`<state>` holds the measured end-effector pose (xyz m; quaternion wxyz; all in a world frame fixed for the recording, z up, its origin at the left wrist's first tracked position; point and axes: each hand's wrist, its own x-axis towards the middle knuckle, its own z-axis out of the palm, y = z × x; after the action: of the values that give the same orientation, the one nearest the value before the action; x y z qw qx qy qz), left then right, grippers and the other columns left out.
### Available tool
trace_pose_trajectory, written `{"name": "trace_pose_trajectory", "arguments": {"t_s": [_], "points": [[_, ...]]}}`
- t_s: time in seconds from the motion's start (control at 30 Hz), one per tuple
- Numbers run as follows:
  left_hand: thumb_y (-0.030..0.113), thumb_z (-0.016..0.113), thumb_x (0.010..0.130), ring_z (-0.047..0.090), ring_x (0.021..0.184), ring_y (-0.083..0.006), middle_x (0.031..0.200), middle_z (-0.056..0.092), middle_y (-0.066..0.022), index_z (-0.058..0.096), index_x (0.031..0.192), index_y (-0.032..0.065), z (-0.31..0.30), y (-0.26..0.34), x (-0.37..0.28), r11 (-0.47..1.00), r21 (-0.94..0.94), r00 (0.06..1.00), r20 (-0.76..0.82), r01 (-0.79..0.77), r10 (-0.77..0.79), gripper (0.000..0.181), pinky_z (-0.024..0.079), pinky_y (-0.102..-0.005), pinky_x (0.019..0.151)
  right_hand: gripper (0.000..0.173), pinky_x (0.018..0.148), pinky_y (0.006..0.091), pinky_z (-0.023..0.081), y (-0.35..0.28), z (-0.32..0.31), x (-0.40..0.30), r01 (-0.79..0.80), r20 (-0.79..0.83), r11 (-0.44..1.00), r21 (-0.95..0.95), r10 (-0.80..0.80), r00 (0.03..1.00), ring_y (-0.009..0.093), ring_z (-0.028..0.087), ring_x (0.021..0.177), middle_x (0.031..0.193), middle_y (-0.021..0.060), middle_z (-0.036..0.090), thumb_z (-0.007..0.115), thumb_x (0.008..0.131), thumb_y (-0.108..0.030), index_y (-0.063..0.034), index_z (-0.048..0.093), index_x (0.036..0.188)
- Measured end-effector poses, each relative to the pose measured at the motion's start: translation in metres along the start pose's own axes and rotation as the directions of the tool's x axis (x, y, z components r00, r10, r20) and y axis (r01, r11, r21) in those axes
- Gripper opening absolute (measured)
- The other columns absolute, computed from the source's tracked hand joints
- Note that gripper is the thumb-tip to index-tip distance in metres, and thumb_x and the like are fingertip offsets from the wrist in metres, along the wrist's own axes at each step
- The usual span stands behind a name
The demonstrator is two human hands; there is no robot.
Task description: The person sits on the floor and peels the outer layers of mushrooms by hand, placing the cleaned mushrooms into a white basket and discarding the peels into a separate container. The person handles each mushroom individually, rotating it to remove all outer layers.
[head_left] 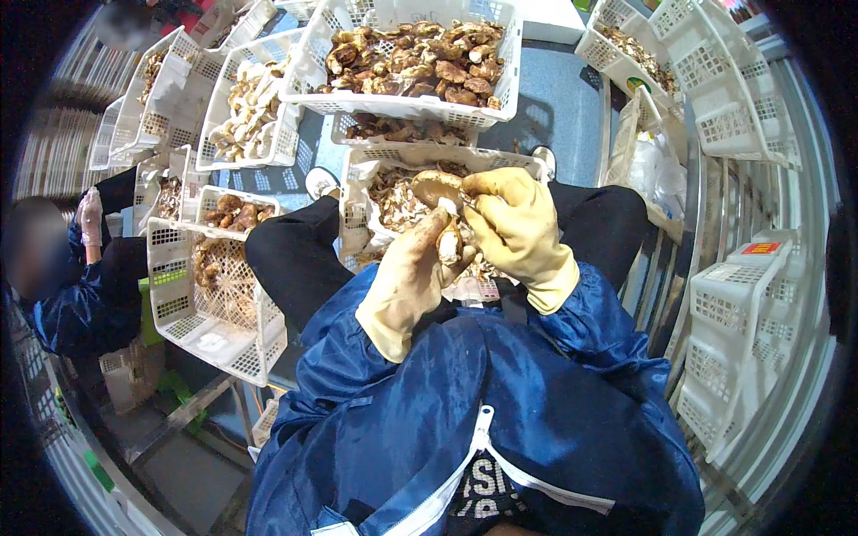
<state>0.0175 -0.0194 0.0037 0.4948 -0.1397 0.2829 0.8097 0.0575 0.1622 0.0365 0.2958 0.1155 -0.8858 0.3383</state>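
Both my hands wear cream-yellow rubber gloves and meet above a white perforated plastic crate (pixel 516 159) between my knees. A brown-capped mushroom (pixel 432 187) with a pale stem is held between them. My left hand (pixel 412 275) has its fingers closed round the stem end, where a second pale, brown-edged mushroom piece (pixel 449 244) shows. My right hand (pixel 519 228) pinches the cap's right edge; whether it also holds a tool is hidden by its fingers. Pale mushroom trimmings (pixel 395 201) fill the crate below.
Ahead, a raised white crate (pixel 402 104) holds brown mushrooms (pixel 429 63). Left of it stands a crate of pale mushrooms (pixel 251 107). An empty-looking tilted crate (pixel 221 342) is beside my left knee. Stacked crates (pixel 724 321) stand at right. A co-worker (pixel 87 288) sits at far left.
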Motion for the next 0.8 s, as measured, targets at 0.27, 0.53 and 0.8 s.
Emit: {"name": "trace_pose_trajectory", "arguments": {"t_s": [0.27, 0.53, 0.8], "points": [[0.027, 0.053, 0.102, 0.064, 0.076, -0.0221, 0.088, 0.065, -0.0083, 0.057, 0.118, 0.0053, -0.002, 0.009, -0.002, 0.985, 0.172, 0.996, -0.086, 0.023, -0.009, 0.027, 0.052, -0.0302, 0.062, 0.016, 0.071, 0.0226, 0.048, 0.003, -0.028, 0.015, -0.701, 0.315, 0.418, 0.578, 0.678, 0.664, 0.007, 0.06, 0.075, 0.084, 0.0013, 0.069, 0.067, 0.082, 0.0, 0.0019, 0.073, 0.097], [0.024, 0.056, 0.1, 0.07, 0.08, -0.0222, 0.098, 0.068, -0.011, 0.056, 0.125, 0.0003, 0.002, 0.015, -0.006, 0.993, 0.108, 0.988, 0.141, 0.041, -0.056, 0.035, 0.056, -0.0277, 0.066, 0.016, 0.08, 0.0375, 0.052, 0.034, -0.02, -0.008, -0.607, 0.145, 0.771, 0.191, 0.59, 0.795, 0.031, 0.068, 0.086, 0.1, 0.0182, 0.072, 0.067, 0.078, -0.011, 0.0037, 0.064, 0.073], [0.018, 0.064, 0.096, 0.064, 0.081, -0.008, 0.101, 0.067, -0.0014, 0.061, 0.117, 0.0033, 0.007, -0.006, 0.013, 0.978, 0.155, 0.988, -0.054, -0.137, 0.147, 0.026, 0.052, -0.0203, 0.064, 0.007, 0.078, 0.04, 0.055, -0.007, -0.007, 0.003, -0.13, 0.005, 0.99, 0.056, 0.13, 0.992, 0.034, 0.066, 0.09, 0.101, 0.0169, 0.07, 0.071, 0.077, -0.007, -0.0011, 0.068, 0.081]]}}
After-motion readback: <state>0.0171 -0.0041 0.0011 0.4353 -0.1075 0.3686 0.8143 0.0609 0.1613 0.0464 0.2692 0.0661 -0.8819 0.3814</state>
